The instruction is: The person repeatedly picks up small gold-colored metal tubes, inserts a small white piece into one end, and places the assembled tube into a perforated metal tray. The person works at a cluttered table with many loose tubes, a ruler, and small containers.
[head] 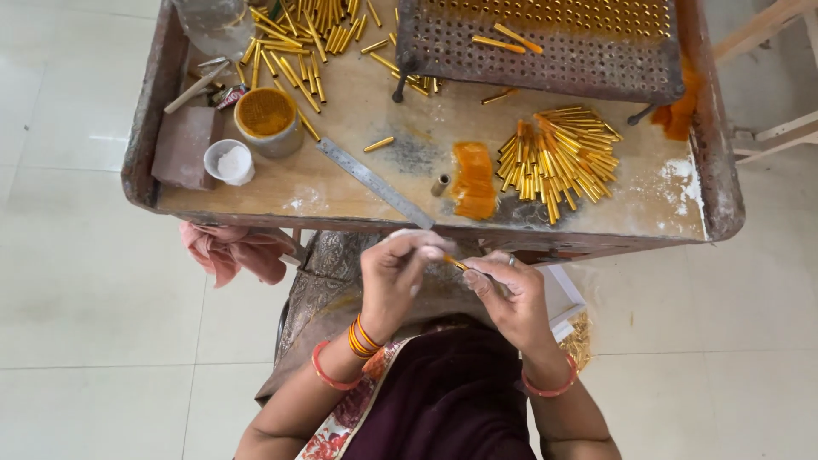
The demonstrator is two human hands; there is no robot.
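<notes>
Dark maroon cloth with a floral border is filling the bottom of the view, and above it the left hand (394, 274) and the right hand (509, 294) are meeting just below the near edge of the surface (341, 183). Both are pinching a thin orange-tipped stick (457, 263) between them, the left hand's fingers curling tight round one end and the right hand's thumb and forefinger closing narrowly on the other. Handling so slender a piece well is probably calling for a light, even pinch near the tips and wrists kept close together, since a hard squeeze could bend it. On the worn, powder-dusted wooden surface, a heap of shiny gold tubes (558, 162) is lying fanned out, with an orange waxy strip (474, 181) just beside it. A steel ruler (375, 183) is slanting across the middle. A round tin of orange powder (266, 119) and a small white cup (230, 162) are standing near a reddish block (183, 146). A rusty perforated metal rack (545, 51) is sitting at the far side.
</notes>
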